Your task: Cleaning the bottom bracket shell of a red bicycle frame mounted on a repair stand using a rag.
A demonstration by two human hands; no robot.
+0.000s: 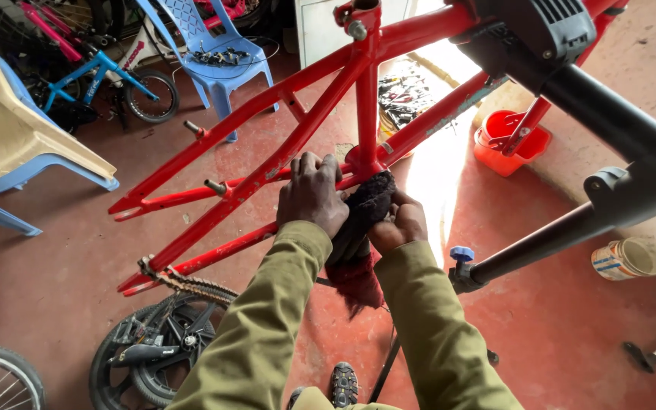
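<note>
Below the hands, a black crank and chainring (157,345) lies on the floor. Left hand (311,196) wraps its fingers around the bare red metal bicycle frame (282,133); right hand (398,224) presses a dark bunched rag (366,205) against the bottom bracket. Stays run long leftward, away from the grip. Hard rubbing could swing it in the black clamp stand (571,91).

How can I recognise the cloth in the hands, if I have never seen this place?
Find the red bicycle frame clamped in the black repair stand. Where its tubes meet at the bottom, the left hand and right hand meet. The dark, dirty rag bunched between them is the only soft thing there.
</note>
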